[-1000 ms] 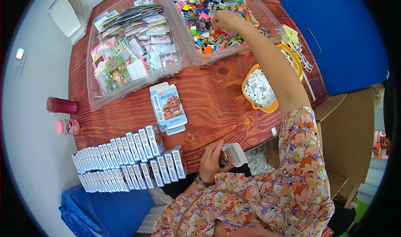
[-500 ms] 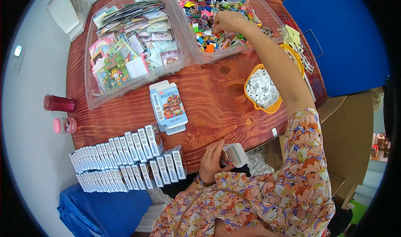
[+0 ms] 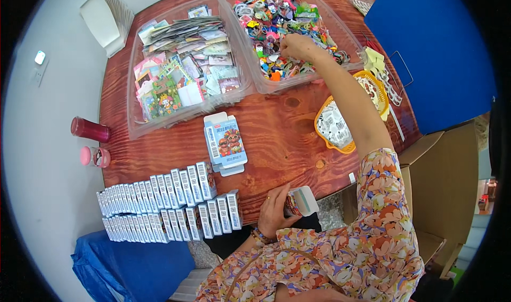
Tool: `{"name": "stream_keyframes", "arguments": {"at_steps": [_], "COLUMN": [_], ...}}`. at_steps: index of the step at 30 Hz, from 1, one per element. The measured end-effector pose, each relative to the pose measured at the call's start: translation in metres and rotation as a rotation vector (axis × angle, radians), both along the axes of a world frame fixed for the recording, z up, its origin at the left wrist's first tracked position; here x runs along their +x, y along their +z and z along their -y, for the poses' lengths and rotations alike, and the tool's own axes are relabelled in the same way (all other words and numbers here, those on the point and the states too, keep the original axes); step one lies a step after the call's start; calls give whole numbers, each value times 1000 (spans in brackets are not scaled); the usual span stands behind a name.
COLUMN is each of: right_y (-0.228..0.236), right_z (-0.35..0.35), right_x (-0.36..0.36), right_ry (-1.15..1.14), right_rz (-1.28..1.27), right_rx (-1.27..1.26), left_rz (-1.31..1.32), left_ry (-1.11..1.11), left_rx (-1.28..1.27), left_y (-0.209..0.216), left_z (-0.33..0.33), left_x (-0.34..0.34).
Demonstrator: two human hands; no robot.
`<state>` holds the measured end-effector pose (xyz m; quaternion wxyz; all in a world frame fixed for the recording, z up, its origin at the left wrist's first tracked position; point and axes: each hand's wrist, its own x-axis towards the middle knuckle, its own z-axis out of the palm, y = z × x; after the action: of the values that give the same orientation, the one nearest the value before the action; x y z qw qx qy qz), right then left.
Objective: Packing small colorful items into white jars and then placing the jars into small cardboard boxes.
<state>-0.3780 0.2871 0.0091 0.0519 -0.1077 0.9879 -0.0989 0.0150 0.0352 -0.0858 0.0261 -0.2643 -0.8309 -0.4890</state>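
My left hand (image 3: 273,214) grips a small open carton (image 3: 304,201) at the table's near edge, its flap up and its mouth turned toward the right. What lies inside is hidden. Across the table, my right hand (image 3: 298,47) reaches into a clear plastic bin (image 3: 277,86) heaped with colourful hair ties and small trinkets (image 3: 274,14). Its fingers are bunched together, tips down in the pile; whatever they hold cannot be made out. Beneath my right forearm sits a yellow basket (image 3: 318,125) of small white packets (image 3: 333,125).
A second clear bin (image 3: 139,129) holds cards. One flattened light-blue carton (image 3: 226,142) lies mid-table, with two rows of filled-out cartons (image 3: 175,187) at the near left. A red jar (image 3: 90,130), a pink-lidded jar (image 3: 96,156), another yellow basket (image 3: 384,102) and a cardboard box (image 3: 439,179) stand around.
The whole view has shifted slightly, so the table appears lower and further right. My right hand stays in the trinket bin, and my left hand keeps hold of the carton.
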Motion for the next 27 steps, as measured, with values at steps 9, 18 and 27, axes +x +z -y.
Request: {"name": "stream_keyframes", "arguments": {"at_steps": [9, 18, 27], "right_y": [90, 80, 72], "right_z": [-2, 50, 76], "right_x": [114, 293, 323], "right_ry": [113, 207, 233], "right_rz": [236, 473, 161], "right_rx": [-756, -737, -512], "left_rz": [258, -14, -49], "left_ry": [255, 381, 373], "left_rx": [169, 55, 57], "left_y": [24, 46, 49], "left_z": [-13, -17, -11], "left_x": [-5, -16, 5]}}
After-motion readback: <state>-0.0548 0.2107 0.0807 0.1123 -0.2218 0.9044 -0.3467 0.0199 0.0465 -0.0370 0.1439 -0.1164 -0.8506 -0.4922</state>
